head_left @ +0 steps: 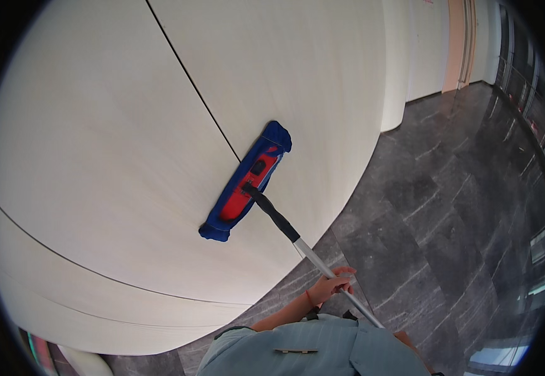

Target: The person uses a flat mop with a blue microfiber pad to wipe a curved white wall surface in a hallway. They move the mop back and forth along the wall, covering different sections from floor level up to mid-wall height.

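My left hand, with a thin red band at the wrist, is closed around the silver metal pole of a flat mop. A black sleeve joins the pole to a red plastic plate. Around that plate fits a blue cloth mop pad, tilted and lying against a large pale wall. The pad's upper edge crosses the lower end of a dark seam. My right hand is out of view; only part of the right arm shows beside my grey-blue clothing.
Dark grey marble-look floor tiles meet the wall's bottom edge. A pale wall corner juts out at the upper right, with a peach-coloured panel beyond. Railings and glass line the far right. A white rounded object stands at the lower left.
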A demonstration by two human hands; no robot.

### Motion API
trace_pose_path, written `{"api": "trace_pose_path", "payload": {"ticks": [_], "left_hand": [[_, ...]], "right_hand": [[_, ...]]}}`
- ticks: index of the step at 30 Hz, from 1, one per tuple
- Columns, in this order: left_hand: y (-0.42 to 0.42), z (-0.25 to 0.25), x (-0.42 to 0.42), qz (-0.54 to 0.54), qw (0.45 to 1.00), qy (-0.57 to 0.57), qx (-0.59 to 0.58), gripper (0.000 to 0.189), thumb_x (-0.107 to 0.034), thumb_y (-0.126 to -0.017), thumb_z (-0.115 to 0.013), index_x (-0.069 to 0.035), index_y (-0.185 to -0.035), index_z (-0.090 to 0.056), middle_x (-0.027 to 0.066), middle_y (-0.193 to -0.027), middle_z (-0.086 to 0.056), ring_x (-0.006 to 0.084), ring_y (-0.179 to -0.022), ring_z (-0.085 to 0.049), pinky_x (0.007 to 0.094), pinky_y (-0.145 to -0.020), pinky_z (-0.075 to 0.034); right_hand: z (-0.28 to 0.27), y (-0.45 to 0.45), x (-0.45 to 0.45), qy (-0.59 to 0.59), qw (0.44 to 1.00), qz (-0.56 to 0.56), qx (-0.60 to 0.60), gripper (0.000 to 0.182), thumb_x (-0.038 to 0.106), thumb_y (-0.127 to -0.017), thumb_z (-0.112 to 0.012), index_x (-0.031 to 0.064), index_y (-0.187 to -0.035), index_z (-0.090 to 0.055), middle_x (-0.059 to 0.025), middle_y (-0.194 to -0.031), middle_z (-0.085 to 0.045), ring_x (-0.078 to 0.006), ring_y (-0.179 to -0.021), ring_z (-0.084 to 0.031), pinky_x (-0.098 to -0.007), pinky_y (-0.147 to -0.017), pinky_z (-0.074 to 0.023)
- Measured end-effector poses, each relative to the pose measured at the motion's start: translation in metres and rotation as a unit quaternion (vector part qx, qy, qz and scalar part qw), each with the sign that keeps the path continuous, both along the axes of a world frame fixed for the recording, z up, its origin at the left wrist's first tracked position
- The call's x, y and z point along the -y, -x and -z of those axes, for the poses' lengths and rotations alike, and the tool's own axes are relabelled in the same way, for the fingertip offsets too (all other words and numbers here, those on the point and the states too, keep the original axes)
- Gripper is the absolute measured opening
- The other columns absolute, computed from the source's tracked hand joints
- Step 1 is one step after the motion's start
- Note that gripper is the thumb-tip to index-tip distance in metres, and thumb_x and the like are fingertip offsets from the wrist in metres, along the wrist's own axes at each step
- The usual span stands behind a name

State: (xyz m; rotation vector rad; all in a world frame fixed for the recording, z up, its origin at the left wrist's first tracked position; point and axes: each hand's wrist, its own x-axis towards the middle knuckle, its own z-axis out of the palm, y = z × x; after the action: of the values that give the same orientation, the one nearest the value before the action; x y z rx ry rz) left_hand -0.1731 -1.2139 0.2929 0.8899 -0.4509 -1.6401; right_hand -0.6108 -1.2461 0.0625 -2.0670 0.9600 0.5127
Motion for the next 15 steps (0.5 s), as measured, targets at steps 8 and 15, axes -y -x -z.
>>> {"api": "trace_pose_path", "payload": {"ticks": [8,15], "left_hand": [[0.016,0.093,0.002,0.063,0.974,-0.115,-0.184,0.033,-0.006,-0.085,-0.05,0.0,-0.118,-0.045,0.0045,-0.067,-0.049,0.0242,-0.08,-0.058,0.0342,-0.081,-0.045],[0.018,0.147,-0.003,-0.018,0.925,-0.228,-0.304,0.026,-0.001,-0.08,-0.05,0.001,-0.106,-0.049,0.0072,-0.065,-0.047,0.0257,-0.066,-0.052,0.0483,-0.09,-0.042]], "right_hand": [[-0.1,0.024,-0.045,0.035,0.987,0.094,-0.124,0.021,0.018,-0.073,-0.065,-0.0006,-0.083,-0.065,-0.019,-0.075,-0.062,-0.0332,-0.072,-0.061,-0.0454,-0.065,-0.0479],[-0.144,-0.002,-0.055,-0.026,0.975,0.094,-0.199,0.026,0.021,-0.072,-0.063,-0.0023,-0.084,-0.065,-0.0206,-0.077,-0.062,-0.0337,-0.07,-0.062,-0.0447,-0.065,-0.0485]]}}
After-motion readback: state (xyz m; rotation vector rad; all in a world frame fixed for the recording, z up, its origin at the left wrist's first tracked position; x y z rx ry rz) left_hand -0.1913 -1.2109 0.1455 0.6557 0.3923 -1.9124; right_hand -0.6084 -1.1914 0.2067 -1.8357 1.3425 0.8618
